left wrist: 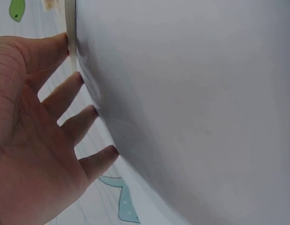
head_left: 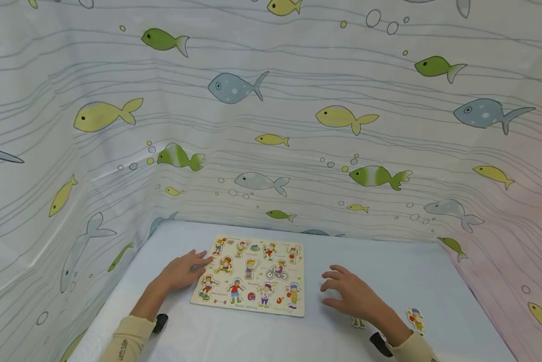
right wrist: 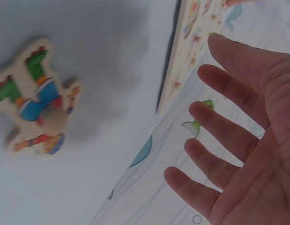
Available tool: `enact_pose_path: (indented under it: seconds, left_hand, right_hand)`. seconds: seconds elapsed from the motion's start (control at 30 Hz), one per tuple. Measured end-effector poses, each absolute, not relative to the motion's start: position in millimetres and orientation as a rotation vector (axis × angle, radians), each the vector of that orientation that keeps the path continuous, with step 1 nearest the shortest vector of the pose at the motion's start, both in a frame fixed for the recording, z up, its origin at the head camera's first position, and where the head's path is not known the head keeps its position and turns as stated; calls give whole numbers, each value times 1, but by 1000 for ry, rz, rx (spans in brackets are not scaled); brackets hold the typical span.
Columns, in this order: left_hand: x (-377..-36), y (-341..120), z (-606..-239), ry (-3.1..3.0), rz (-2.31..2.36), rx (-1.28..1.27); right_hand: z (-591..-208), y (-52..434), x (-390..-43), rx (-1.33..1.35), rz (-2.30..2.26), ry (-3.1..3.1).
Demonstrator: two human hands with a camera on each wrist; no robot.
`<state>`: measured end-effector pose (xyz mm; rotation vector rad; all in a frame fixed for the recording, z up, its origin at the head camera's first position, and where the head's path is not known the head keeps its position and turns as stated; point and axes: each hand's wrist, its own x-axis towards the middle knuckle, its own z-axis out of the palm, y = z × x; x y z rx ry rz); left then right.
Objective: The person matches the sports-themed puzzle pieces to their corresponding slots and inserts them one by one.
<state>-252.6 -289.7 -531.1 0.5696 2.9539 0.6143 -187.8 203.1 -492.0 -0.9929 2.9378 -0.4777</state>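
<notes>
A wooden puzzle board [head_left: 248,276] with several cartoon figure pieces set in it lies flat on the pale blue table [head_left: 388,261]. My left hand [head_left: 185,269] rests on the table with straight fingers, its fingertips at the board's left edge; the left wrist view shows that hand [left wrist: 51,117] open beside the board's thin edge [left wrist: 70,28]. My right hand [head_left: 348,294] sits to the right of the board, fingers spread and holding nothing. In the right wrist view the right hand [right wrist: 238,126] is open above a loose figure piece [right wrist: 37,98].
A loose figure piece [head_left: 416,319] lies on the table right of my right wrist. Another small piece [head_left: 358,322] peeks out under the right hand. A fish-print curtain [head_left: 271,125] walls in the table at the back and on both sides.
</notes>
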Motion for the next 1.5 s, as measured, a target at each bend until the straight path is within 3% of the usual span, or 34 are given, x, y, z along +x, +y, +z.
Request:
enact_pose_path:
  seconds: [1.5]
  left_hand:
    - [-254,-290,-532,2968,611,553]
  right_hand:
    - [-515,273,-161,-628,-506,2932]
